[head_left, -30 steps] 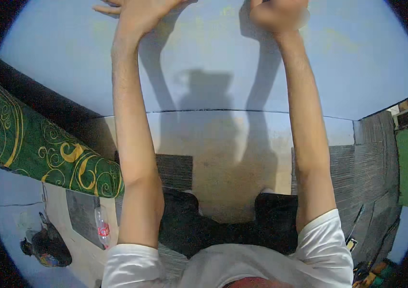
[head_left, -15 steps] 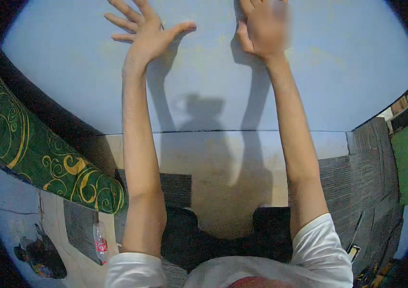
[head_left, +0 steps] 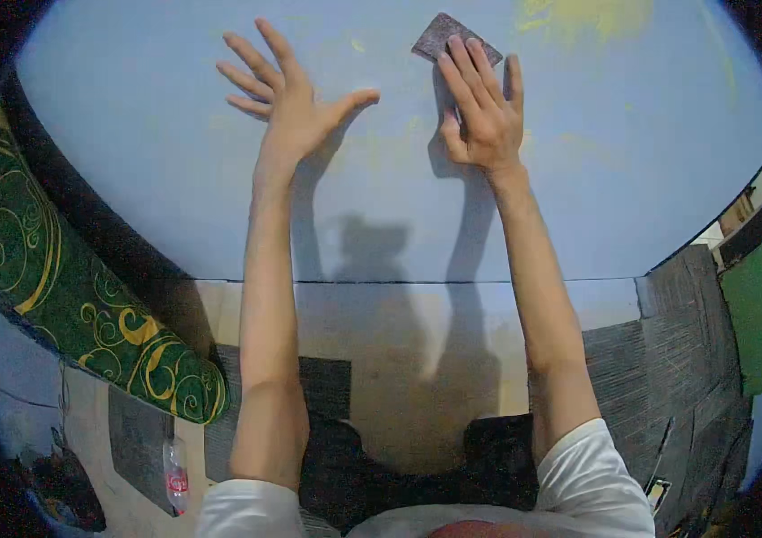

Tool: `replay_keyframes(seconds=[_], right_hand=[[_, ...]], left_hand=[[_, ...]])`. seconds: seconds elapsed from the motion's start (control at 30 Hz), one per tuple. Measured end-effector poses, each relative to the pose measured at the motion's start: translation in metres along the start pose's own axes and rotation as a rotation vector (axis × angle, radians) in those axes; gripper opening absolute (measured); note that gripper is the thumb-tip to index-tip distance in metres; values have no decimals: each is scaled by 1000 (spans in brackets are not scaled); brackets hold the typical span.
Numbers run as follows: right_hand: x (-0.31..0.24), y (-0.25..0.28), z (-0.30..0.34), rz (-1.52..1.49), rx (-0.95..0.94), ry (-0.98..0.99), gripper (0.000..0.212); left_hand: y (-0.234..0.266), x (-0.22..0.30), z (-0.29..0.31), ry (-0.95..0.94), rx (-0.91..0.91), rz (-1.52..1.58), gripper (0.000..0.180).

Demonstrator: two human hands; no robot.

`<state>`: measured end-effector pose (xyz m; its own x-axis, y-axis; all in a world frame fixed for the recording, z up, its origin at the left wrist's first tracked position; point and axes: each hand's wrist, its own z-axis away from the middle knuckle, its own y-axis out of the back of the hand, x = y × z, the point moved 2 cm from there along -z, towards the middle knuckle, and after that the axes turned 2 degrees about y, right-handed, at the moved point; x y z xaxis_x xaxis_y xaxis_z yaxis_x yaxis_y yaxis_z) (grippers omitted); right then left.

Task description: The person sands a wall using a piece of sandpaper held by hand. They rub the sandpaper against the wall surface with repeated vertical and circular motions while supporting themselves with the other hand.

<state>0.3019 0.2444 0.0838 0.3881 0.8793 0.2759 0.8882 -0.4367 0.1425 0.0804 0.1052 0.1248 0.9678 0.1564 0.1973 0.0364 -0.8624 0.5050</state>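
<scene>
A pale blue wall (head_left: 381, 179) with faint yellow marks stands before me. My right hand (head_left: 484, 117) holds a small dark grey-brown sheet, which looks like sandpaper (head_left: 437, 36), against it. Three straight fingers lie over the sheet's lower part, while the little finger reaches out beside it and the thumb is bent. The sheet's upper part sticks out past my fingertips. To the left, my left hand (head_left: 296, 103) is open against the wall with its fingers spread and nothing in it. Its palm side is hidden.
A green cushion-like piece with gold swirls (head_left: 103, 296) juts in on the left. Beyond it, a clear bottle with a red label (head_left: 176, 480) is on the floor. Dark grey ribbed matting (head_left: 668, 359) covers floor at right. A yellow patch (head_left: 587, 13) marks the upper wall.
Both hands and the wall's lower edge now appear lower in the picture. The sheet under my right fingers has come into sight. My left hand stays spread.
</scene>
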Motion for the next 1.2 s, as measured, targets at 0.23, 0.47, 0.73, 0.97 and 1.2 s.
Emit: replay_keyframes(seconds=[0.23, 0.47, 0.73, 0.97, 1.2], right_hand=[[-3, -3, 4, -18, -70, 52, 75], [-1, -3, 2, 5, 85, -28, 71], [-7, -1, 1, -12, 44, -9, 70], [-1, -7, 0, 1, 175, -75, 68], [4, -4, 0, -18, 268, -110, 68]], left_hand=[[0, 4, 0, 18, 4, 4, 166], [0, 3, 2, 7, 18, -6, 164], [4, 4, 5, -15, 6, -22, 147], [4, 0, 2, -7, 20, -32, 146], [4, -2, 1, -43, 19, -43, 147]])
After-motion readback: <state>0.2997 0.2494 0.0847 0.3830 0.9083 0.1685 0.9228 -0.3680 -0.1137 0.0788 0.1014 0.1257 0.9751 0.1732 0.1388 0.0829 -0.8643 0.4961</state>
